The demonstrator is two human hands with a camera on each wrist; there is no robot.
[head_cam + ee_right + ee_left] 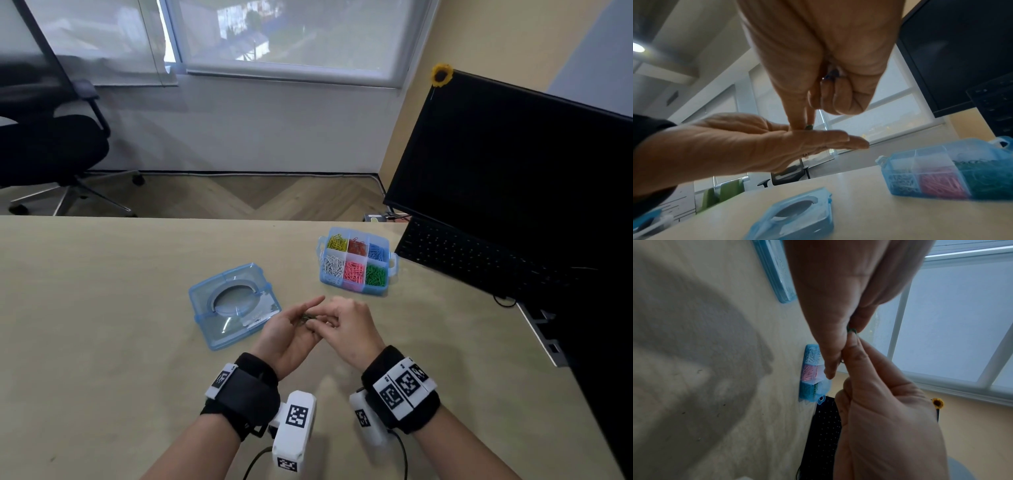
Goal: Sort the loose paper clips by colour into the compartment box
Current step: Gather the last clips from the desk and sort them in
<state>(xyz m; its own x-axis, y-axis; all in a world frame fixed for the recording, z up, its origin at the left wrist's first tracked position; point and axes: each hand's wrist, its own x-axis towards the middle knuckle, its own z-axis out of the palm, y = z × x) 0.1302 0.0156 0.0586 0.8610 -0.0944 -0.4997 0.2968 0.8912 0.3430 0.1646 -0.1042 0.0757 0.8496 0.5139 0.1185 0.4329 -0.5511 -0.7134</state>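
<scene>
The blue compartment box point(392, 263) stands on the desk, far right of my hands. It holds yellow, red and blue clips in its far row, and white, pink and green in its near row. My left hand point(296, 325) is held palm up above the desk, fingers straight, with a few green paper clips point(305, 318) lying on it. My right hand point(327, 323) reaches onto that palm, and its thumb and forefinger pinch a green clip point(809, 127). Its curled fingers also tuck some blue clips point(831, 75) against the palm.
The box's clear blue lid point(234, 305) lies upside down just left of my hands. A black keyboard point(479, 260) and a monitor point(513, 164) fill the right side. An office chair point(44, 144) stands beyond the desk's far edge.
</scene>
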